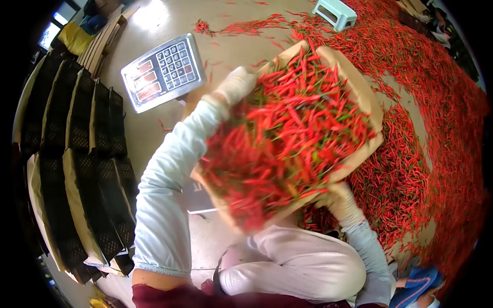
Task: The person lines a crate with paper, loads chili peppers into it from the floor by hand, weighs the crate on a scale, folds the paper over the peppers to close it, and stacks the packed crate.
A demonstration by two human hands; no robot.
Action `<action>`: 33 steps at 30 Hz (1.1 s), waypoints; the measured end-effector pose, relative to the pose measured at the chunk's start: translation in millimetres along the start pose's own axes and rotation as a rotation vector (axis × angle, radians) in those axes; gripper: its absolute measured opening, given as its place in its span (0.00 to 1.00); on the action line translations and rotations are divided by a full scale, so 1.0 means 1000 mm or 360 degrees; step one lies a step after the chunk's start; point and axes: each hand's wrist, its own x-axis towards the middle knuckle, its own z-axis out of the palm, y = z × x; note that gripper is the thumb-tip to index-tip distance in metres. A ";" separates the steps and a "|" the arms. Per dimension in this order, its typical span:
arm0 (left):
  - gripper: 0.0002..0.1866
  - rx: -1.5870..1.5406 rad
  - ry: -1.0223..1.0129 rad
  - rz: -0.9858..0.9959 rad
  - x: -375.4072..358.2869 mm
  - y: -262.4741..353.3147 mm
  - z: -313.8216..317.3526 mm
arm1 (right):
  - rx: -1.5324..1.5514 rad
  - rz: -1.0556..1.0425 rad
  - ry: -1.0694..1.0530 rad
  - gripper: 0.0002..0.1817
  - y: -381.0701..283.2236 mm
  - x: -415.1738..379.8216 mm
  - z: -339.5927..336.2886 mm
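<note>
Both my gloved hands are at one container (pixel 365 149), lined with brown paper and heaped with red chillies (pixel 303 115), green stems mixed in. It sits in front of me, above my knees, skewed to my body. Its near left part is motion-blurred, so single chillies there are hard to pick out; the right side is sharper.

Left grip (pixel 238 84): at the far left edge of the container, arm stretched forward; glove is blurry and I cannot tell how tightly the fingers are curled. Right grip (pixel 340 204): closed on the near right edge, right by the paper rim, fingertips partly hidden.

Pale sleeves (pixel 169 164) cover both forearms. My light trousers (pixel 308 256) show below, legs folded, under the container's near edge.

Just beyond the left forearm: a scale display (pixel 163 72) with number keys and three reddish windows, tilted, on the left side. Farther left, stacked black crates (pixel 110 192), several with paper linings sticking up. A yellow bag (pixel 76 38) and wooden slats (pixel 102 46) lie behind them.

Right side: loose chillies spread thickly over the floor (pixel 141 141), a dense heap (pixel 393 177) just beside the container. A pale green stool (pixel 336 14) stands at the far edge of the spread. Bottom right corner: another person's blue clothing (pixel 421 282), with a red stripe.
</note>
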 end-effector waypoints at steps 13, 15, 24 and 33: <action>0.10 0.0349 -0.0093 -0.0233 -0.088 -0.132 -0.008 | -0.0281 0.0388 -0.1231 0.30 0.110 0.094 0.086; 0.12 0.0203 -0.0158 -0.0363 -0.086 -0.134 -0.011 | -0.0652 0.0217 -0.1190 0.27 0.118 0.101 0.094; 0.15 0.0228 -0.0038 -0.0181 -0.092 -0.121 -0.020 | -0.0137 0.0265 -0.1504 0.24 0.117 0.110 0.101; 0.13 -0.0204 0.0974 0.0020 -0.236 -0.033 -0.060 | -0.1554 0.0113 -0.1573 0.23 0.045 0.062 0.014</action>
